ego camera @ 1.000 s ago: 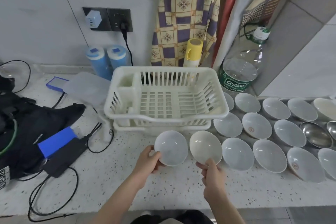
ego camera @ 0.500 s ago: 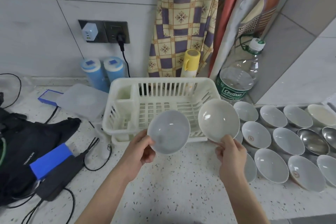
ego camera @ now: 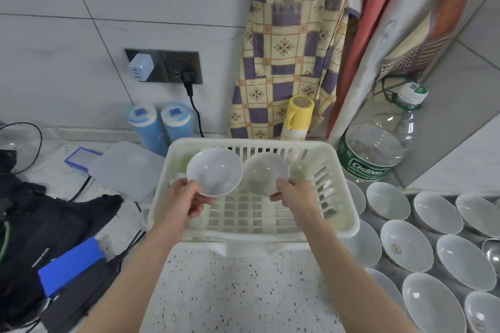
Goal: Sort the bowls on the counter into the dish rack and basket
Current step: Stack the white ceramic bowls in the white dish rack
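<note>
1. I am leaning over the speckled counter (ego camera: pixel 230 292), both forearms reaching forward, with rows of bowls (ego camera: pixel 405 249) waiting on its right side.
2. My left hand (ego camera: pixel 186 201) is pinching the near rim of a pale grey bowl (ego camera: pixel 215 170), thumb on the inner face and fingers curled behind it.
3. My right hand (ego camera: pixel 295 197) is pinching the near rim of a cream bowl (ego camera: pixel 266 171) the same way, fingers clamped on its edge.
4. I am holding both bowls tilted up on edge, hollows facing me, just beside each other over the back half of the white dish rack (ego camera: pixel 343 194). I cannot tell whether either is touching the rack floor yet.
5. By my reckoning, I am placing the first pair; the rack is holding nothing else, and no separate basket is showing.
6. Next, I am judging that each bowl needs lowering until its rim is seating between the slats, leaning steadily, before I loosen my fingers one hand at a time so neither tips onto the other.
7. Behind the rack, a yellow can (ego camera: pixel 297 116) and two blue canisters (ego camera: pixel 159 124) are standing against the tiled wall.
</note>
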A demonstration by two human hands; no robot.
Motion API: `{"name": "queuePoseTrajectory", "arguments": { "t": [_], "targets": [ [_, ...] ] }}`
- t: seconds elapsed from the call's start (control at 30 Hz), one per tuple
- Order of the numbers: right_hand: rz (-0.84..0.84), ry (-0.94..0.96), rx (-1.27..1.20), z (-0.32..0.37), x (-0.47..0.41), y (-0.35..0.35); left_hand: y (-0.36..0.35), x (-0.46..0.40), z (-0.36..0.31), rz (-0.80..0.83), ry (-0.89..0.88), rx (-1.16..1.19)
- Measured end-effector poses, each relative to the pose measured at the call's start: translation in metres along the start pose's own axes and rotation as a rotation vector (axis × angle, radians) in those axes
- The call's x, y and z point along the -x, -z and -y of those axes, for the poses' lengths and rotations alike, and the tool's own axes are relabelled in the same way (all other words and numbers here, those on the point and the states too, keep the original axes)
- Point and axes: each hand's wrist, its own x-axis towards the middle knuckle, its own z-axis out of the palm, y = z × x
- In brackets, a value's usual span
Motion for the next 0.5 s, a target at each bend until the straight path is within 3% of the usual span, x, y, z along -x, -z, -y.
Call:
{"name": "queuePoseTrajectory", "arguments": {
  "t": [0.27,0.5],
  "targets": [
    [0.263,-0.126,0.097,-0.003,-0.034,-0.046,-0.004,-0.026,0.002,-0.099,0.046,0.097],
    [0.277,-0.156,0.086,-0.004,-0.051,-0.067,-0.016,-0.037,0.002,-0.119,0.076,0.092]
  ]
}}
